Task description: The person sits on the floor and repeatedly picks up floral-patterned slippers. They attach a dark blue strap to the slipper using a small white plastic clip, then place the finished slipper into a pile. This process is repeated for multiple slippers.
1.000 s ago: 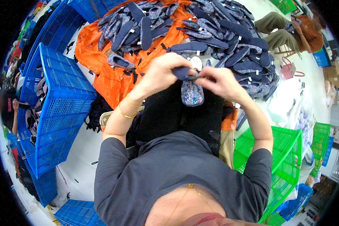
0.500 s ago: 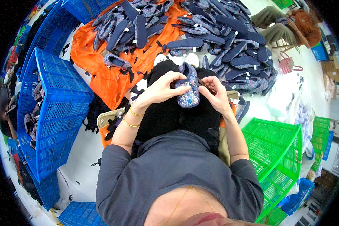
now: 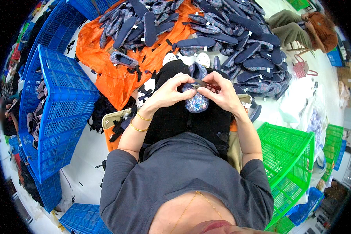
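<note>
Above my lap, a slipper (image 3: 197,102) with a blue floral pattern is held with its toe toward me. My left hand (image 3: 175,90) is closed on the slipper's left side, thumb pressed on the upper. Closed around small thread snips (image 3: 210,86) with a dark red handle, my right hand (image 3: 223,93) is at the slipper's right side. The grey blades (image 3: 199,82) lie across the slipper near its opening, close to my left fingertips. My fingers partly hide the contact between blades and fabric.
Beyond my feet, a heap of similar slippers (image 3: 249,24) lies right of an orange sheet (image 3: 101,74), which carries more slippers and black scraps. Blue crates (image 3: 68,113) stand left, a green crate (image 3: 286,152) right. Another person (image 3: 319,31) sits at the far right.
My right hand has moved left and inward over the slipper, bringing the snips across it near my left fingertips. The whole view has shifted slightly.
</note>
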Available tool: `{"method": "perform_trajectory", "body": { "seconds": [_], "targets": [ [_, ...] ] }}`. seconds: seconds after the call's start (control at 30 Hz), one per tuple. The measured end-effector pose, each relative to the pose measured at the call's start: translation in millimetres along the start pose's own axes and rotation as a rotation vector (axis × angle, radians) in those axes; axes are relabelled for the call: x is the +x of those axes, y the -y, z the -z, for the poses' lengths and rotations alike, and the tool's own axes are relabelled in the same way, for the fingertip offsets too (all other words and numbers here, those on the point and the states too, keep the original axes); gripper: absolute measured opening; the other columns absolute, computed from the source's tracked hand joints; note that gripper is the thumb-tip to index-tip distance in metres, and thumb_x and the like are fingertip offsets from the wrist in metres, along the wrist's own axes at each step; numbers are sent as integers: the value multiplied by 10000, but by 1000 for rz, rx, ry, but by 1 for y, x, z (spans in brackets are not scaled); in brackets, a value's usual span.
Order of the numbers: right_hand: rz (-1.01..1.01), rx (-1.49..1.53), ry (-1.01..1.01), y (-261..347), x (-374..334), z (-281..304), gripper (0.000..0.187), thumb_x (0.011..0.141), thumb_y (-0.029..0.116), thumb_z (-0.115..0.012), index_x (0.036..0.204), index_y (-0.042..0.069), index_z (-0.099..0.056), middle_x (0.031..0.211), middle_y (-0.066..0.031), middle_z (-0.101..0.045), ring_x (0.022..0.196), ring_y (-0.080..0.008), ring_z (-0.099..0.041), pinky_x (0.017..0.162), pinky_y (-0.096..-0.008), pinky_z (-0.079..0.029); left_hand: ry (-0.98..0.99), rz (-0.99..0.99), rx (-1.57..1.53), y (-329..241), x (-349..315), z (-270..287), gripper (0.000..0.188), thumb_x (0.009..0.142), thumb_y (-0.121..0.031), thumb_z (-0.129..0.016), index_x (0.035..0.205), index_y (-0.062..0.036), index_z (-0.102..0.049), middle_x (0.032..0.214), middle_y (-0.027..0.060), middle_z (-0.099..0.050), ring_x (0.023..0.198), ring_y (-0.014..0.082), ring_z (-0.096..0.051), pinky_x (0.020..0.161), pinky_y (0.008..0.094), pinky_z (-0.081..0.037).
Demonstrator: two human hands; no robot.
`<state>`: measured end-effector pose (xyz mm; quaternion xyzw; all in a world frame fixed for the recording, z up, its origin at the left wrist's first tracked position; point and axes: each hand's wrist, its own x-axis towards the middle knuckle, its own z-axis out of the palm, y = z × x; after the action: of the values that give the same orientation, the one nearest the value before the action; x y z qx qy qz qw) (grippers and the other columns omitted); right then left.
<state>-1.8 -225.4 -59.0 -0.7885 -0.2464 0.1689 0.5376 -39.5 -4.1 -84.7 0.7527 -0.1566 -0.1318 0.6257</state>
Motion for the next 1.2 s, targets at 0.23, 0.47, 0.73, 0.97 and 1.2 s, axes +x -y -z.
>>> {"method": "perform_trajectory", "body": {
  "seconds": [0.23, 0.47, 0.73, 0.97, 1.2],
  "targets": [
    [11, 117, -12, -9, -2, -5, 250, 825, 159, -747, 912, 12, -566, 721, -4, -567, 636, -48, -490, 577, -222, -427, -22, -90, 74, 3, 0, -2, 250, 830, -178, -723, 993, -16, -625, 920, 25, -519, 898, 125, -480, 814, 266, -396],
    [-26, 446, -272, -21, -11, 3, 114, 914, 104, -641, 976, 32, -578, 803, 33, -585, 682, -48, -539, 608, -203, -450, -51, -200, 139, -3, -1, -3, 249, 824, -159, -725, 983, 10, -636, 905, 67, -572, 920, 186, -511, 840, 301, -408],
    [-400, 762, -294, -17, -55, -13, 282, 946, 334, -602, 1050, 75, -565, 778, 4, -616, 539, -40, -461, 436, -184, -302, -249, -667, 354, -31, -11, -30, 241, 718, 3, -712, 949, -46, -665, 799, 52, -546, 810, 259, -557, 741, 376, -465],
    [-105, 1352, -168, -54, -50, -62, 752, 945, 664, -244, 1426, 102, -382, 1364, -107, -506, 1225, -259, -507, 1054, -424, -403, -194, -876, 811, -40, -14, -51, 315, 722, -145, -615, 1031, -191, -657, 857, -7, -525, 819, 161, -551, 769, 338, -486],
    [-159, 1424, -228, -45, -54, -53, 894, 854, 771, -317, 1406, 71, -399, 1341, -127, -523, 1162, -284, -555, 1021, -430, -438, -167, -822, 761, -17, -22, -63, 326, 729, -149, -662, 1053, -182, -643, 882, -9, -549, 828, 171, -556, 791, 326, -463]
  ]
}}
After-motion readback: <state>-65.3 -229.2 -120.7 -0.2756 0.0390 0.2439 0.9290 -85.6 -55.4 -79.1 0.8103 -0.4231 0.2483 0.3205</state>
